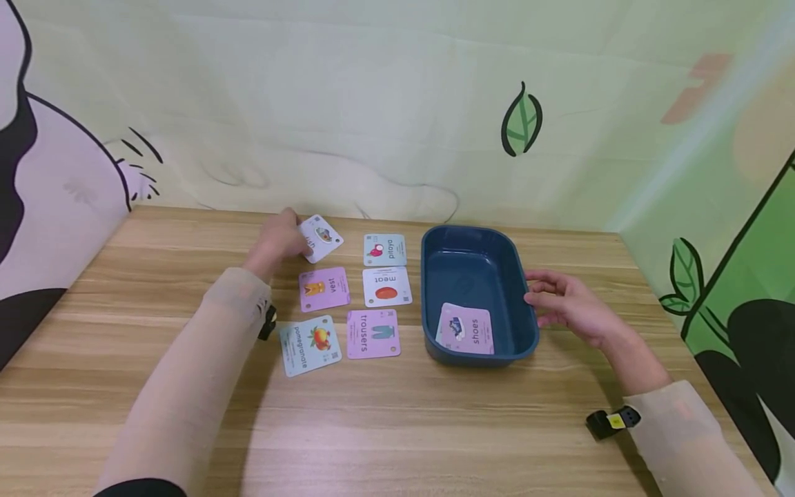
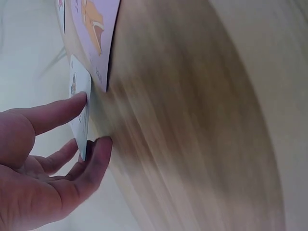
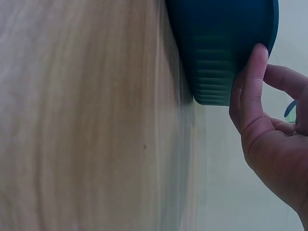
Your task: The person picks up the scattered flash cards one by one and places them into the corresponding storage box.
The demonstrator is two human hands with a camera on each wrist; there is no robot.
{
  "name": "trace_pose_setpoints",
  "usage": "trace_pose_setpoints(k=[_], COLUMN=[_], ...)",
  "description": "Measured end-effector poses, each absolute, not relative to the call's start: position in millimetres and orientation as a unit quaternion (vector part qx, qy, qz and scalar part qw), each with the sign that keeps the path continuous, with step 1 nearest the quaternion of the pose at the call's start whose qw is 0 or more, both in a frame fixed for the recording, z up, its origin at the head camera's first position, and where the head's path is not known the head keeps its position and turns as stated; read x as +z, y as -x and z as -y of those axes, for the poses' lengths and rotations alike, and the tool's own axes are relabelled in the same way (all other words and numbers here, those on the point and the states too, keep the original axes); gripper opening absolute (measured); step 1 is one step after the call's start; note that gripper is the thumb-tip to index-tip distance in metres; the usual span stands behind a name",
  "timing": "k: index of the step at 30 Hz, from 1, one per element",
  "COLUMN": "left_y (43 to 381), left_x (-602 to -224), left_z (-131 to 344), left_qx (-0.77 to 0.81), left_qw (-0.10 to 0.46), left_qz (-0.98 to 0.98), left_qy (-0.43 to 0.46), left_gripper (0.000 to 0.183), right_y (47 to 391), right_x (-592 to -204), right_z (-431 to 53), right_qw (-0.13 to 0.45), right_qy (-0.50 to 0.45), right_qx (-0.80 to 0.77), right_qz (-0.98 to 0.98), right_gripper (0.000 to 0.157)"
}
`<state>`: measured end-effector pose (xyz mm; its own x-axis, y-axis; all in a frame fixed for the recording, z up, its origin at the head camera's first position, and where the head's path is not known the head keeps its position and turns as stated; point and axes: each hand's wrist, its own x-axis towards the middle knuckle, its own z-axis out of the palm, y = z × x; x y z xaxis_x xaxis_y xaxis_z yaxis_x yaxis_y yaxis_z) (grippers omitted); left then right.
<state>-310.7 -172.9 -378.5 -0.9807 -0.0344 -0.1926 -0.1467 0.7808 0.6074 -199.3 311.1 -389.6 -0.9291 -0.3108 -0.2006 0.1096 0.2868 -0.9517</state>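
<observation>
Left of centre, toward the far edge of the table [image 1: 385, 428], the L hand [image 1: 279, 238] is clamped on the held card [image 1: 324, 239], pinching its corner btwn thumb & fingers; the L wrist view has it tilted, thumb on the printed face, fingers on the other side. Can't tell if an edge touches the table. Its word is partly hidden.

Mid-frame, other cards lie face up in 2 rough columns: vest card [image 1: 331, 287] just below the held card, pomegranate card [image 1: 311, 346] at btm left; pitaya card [image 1: 385, 250], meat card [image 1: 386, 293] & trousers card [image 1: 375, 334] run top to btm in the next column.

Right of those is the blue tub [image 1: 466, 270], w/ the shoes card [image 1: 468, 330] in its near end. R hand [image 1: 571, 307] is at the tub's right side, fingers extended & slightly apart, tips touching the outer wall/rim. Backdrop [image 1: 348, 103] up top w/ a leaf print [image 1: 522, 121] at upper right.
</observation>
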Motion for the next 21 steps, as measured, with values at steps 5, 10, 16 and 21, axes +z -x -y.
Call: trace_pose_setpoints(k=[5, 10, 16, 21], left_y=[312, 314, 313, 312], left_x=[-378, -381, -382, -383], left_z=[177, 181, 185, 190], left_qx=[0.315, 0.332, 0.367, 0.406], left_qw=[0.063, 0.061, 0.066, 0.075], left_qz=[-0.946, -0.941, -0.927, -0.910], left_qy=[0.032, 0.036, 0.033, 0.035], left_gripper=[0.064, 0.062, 0.059, 0.058], right_y=[199, 199, 198, 198], right_x=[-388, -387, -387, -388], right_z=[-311, -310, -310, -310], right_qw=[0.178, 0.178, 0.178, 0.178], right_qy=[0.062, 0.062, 0.064, 0.066], right_qx=[-0.594, -0.594, -0.595, -0.596], right_qz=[-0.782, -0.782, -0.781, -0.780], right_gripper=[0.060, 0.060, 0.060, 0.059])
